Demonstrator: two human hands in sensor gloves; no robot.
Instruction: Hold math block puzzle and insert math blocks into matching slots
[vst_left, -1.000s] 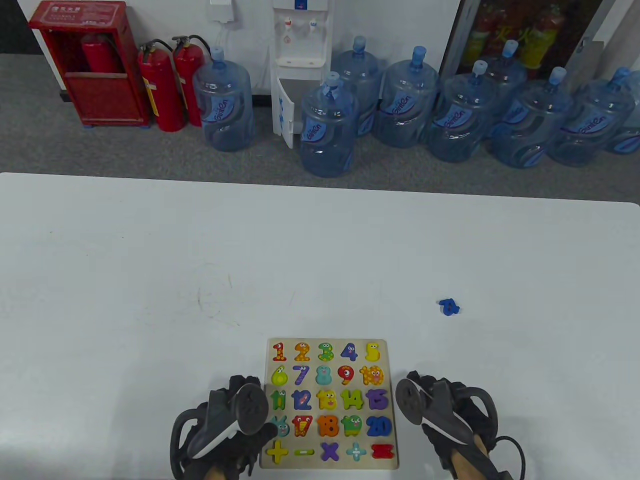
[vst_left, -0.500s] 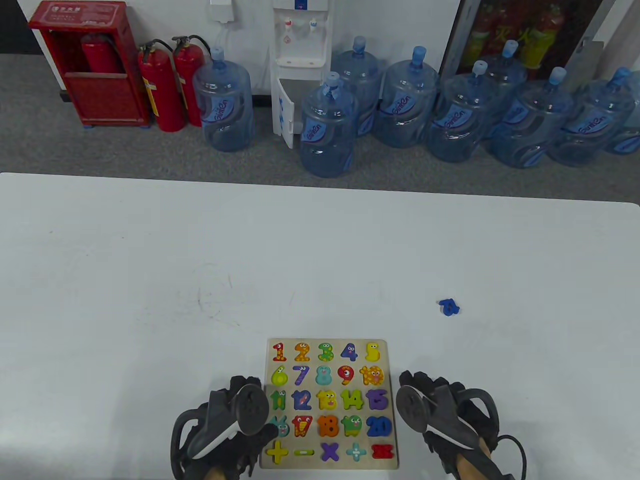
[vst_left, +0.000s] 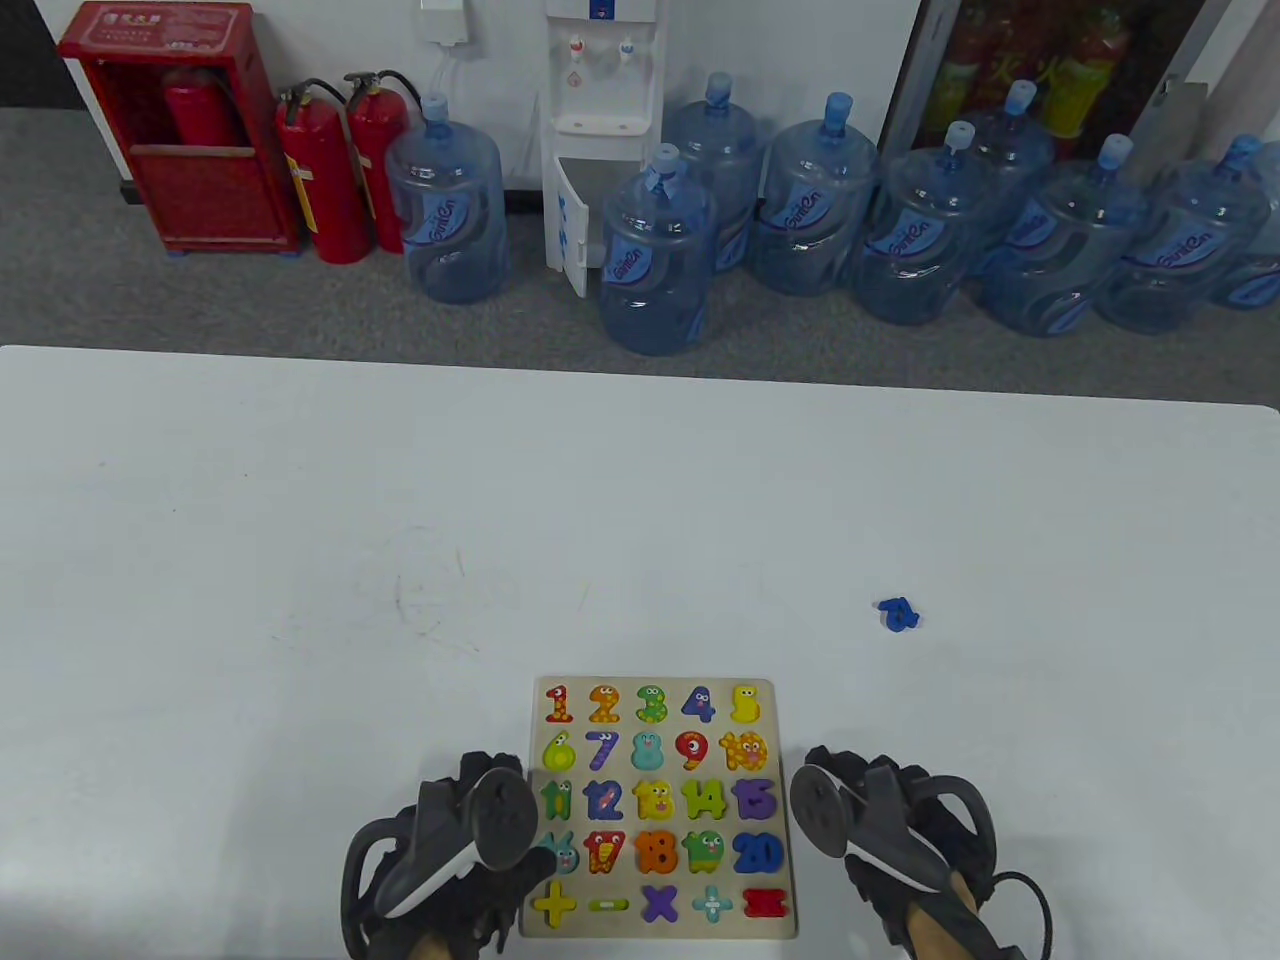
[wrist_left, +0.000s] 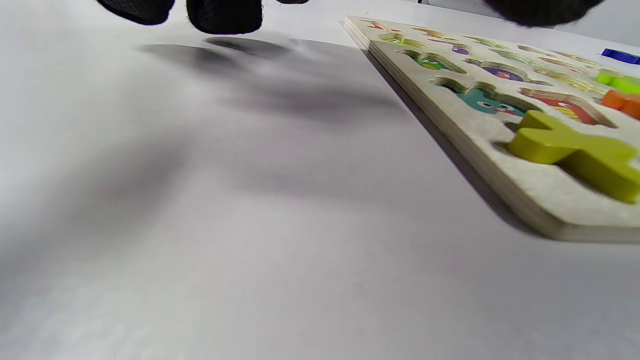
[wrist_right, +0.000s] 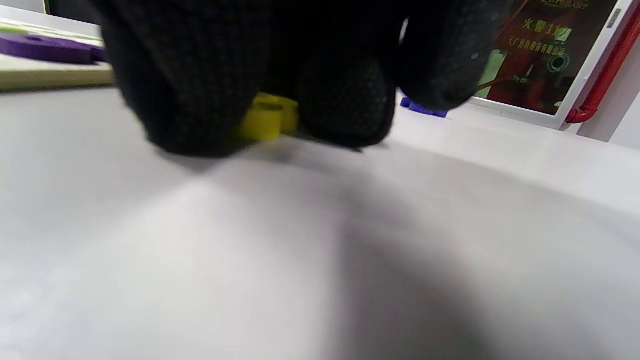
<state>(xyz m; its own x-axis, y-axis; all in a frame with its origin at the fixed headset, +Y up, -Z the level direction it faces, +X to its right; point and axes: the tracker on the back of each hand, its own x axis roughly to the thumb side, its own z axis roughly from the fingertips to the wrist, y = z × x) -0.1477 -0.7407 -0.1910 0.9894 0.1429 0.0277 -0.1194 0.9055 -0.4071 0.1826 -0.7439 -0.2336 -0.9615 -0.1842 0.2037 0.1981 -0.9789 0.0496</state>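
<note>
The wooden number puzzle board (vst_left: 780, 770) lies near the table's front edge, with coloured blocks in its slots; its left edge shows in the left wrist view (wrist_left: 450, 130). My left hand (vst_left: 470, 850) sits at the board's lower left edge, fingertips (wrist_left: 225, 15) spread just over the table beside it, gripping nothing. My right hand (vst_left: 880, 830) is just right of the board, low on the table. Its fingers (wrist_right: 200, 75) close around a small yellow block (wrist_right: 267, 117). A blue block (vst_left: 898, 614) lies alone on the table, far right of the board, and shows in the right wrist view (wrist_right: 422, 107).
A yellow plus block (wrist_left: 575, 150) stands proud in the board's near left corner. The white table (vst_left: 400, 520) stretches wide beyond the board. Water jugs (vst_left: 655, 260) and fire extinguishers (vst_left: 325, 180) stand on the floor behind it.
My right hand has edged slightly left, toward the board's right edge. The left hand, the board and the blue block have not moved.
</note>
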